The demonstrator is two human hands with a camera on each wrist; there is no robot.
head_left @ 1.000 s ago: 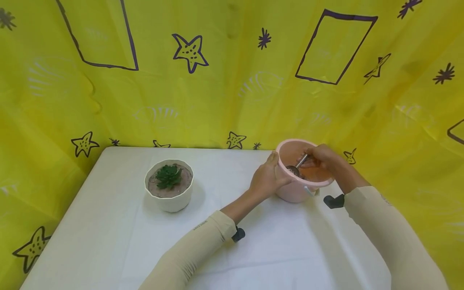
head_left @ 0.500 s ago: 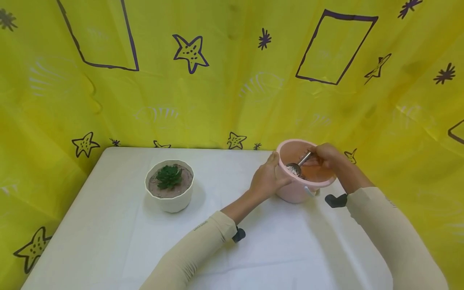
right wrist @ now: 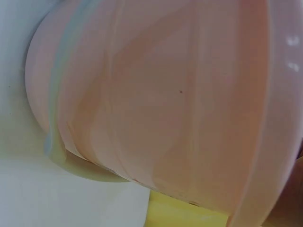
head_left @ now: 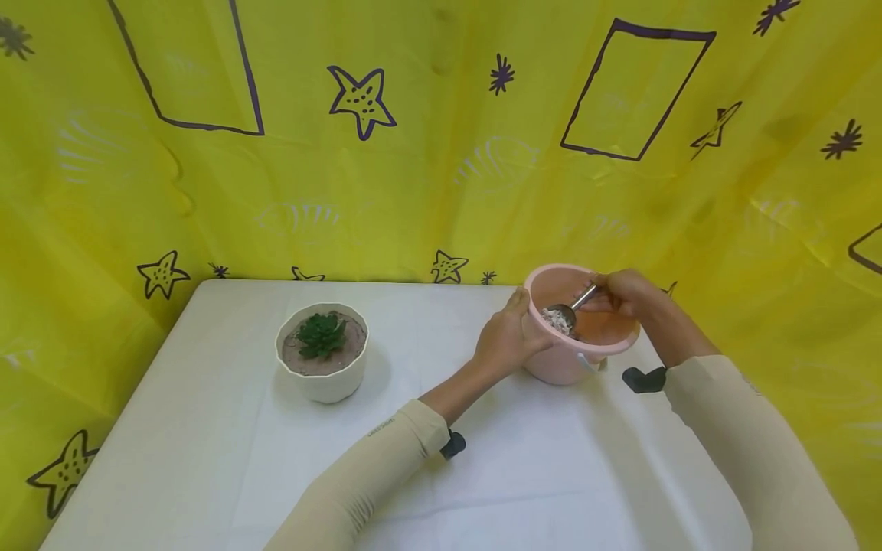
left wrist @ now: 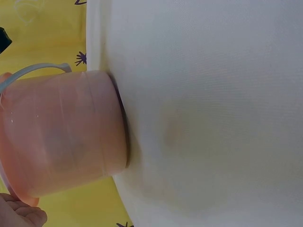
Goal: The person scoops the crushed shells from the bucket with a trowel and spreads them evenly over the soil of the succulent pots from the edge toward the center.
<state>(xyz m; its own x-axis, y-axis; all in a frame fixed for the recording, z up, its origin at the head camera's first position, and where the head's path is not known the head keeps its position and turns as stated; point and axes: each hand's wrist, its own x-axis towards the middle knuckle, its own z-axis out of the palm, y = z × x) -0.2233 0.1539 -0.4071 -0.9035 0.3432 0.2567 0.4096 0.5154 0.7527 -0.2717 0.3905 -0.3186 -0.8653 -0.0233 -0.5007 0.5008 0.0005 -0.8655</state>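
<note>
In the head view a pink bucket (head_left: 560, 369) stands on the table toward the back right. My left hand (head_left: 506, 334) grips its left rim, thumb up at the edge; part of this hand (left wrist: 22, 212) also shows at the lower left of the left wrist view. My right hand (head_left: 625, 292) reaches over the far right rim and pinches the metal handle of a round-bowled scoop (head_left: 586, 295) inside the bucket. White, pebble-like bits (head_left: 556, 321) lie at the scoop's bowl. How far they fill the bucket is hidden. The right wrist view is mostly filled by the bucket's wall (right wrist: 156, 104).
A green succulent (head_left: 321, 335) sits in a white faceted pot (head_left: 331, 387) on the left part of the table. White cloth (head_left: 193, 459) covers the tabletop. A yellow patterned curtain (head_left: 427, 191) hangs right behind it. The bucket's pale handle (left wrist: 40, 67) hangs down its side.
My right hand has shifted slightly up and right with the scoop, and more of the white bits shows at its bowl. The left hand and bucket stay in place.
</note>
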